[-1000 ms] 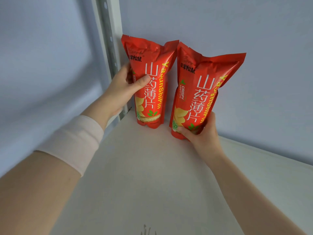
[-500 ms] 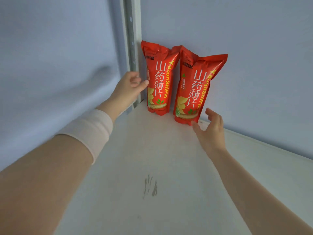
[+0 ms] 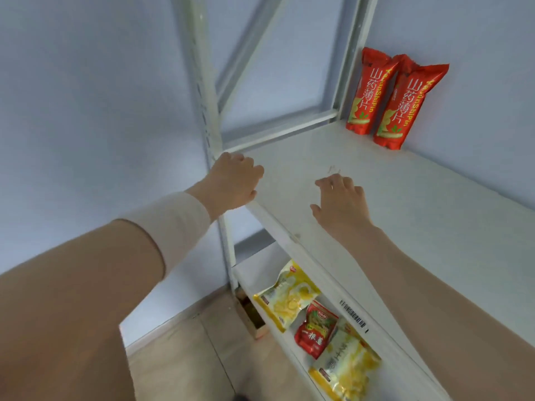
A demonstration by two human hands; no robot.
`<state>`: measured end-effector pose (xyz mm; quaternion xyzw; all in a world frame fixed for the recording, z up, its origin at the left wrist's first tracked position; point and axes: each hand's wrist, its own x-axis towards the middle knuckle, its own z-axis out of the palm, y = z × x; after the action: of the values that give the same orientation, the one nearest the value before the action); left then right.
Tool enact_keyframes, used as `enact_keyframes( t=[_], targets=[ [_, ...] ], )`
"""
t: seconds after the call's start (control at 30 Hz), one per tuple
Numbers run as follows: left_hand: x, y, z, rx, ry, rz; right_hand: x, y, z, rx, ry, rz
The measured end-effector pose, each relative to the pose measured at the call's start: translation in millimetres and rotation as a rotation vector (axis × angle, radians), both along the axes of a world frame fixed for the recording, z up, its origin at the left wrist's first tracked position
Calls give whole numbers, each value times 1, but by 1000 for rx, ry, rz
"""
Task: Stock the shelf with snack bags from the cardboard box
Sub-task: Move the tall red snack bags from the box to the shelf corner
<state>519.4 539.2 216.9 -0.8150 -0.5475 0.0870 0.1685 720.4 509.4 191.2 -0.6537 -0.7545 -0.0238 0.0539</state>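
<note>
Left hand [image 3: 234, 180] loosely curled, right hand [image 3: 341, 204] slack, both empty; red snack bags [image 3: 395, 105] stand upright at the wall [image 3: 486, 39], a shelf [image 3: 434, 215] knock could topple them

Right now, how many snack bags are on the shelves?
5. Two at the upper shelf's back corner: left red bag, right red bag. Three on the lower shelf: far yellow bag, small red bag, near yellow bag. The upper shelf may hide more.
</note>
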Motion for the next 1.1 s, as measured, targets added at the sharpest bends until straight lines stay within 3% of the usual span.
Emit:
enact_keyframes(
  t=[0.23, 0.37, 0.7, 0.97, 1.1],
  targets=[
    [-161, -152, -8, -25, 60, 305, -152, -93, -1, 41, -152, 290],
    [-252, -252, -35, -89, 5, 455, -251, -159, -29, 26, -170, 467],
    [-458, -509, -177, -355, -296, 889, -475, -372, -176, -356, -188, 656],
    [-502, -583, -260, -512, -678, 1149, -491, -430, -255, -624, -315, 510],
    [-502, -590, -294, -528, -950, 1363, -490, -425, -278, -933, -24, 185]
  ],
)
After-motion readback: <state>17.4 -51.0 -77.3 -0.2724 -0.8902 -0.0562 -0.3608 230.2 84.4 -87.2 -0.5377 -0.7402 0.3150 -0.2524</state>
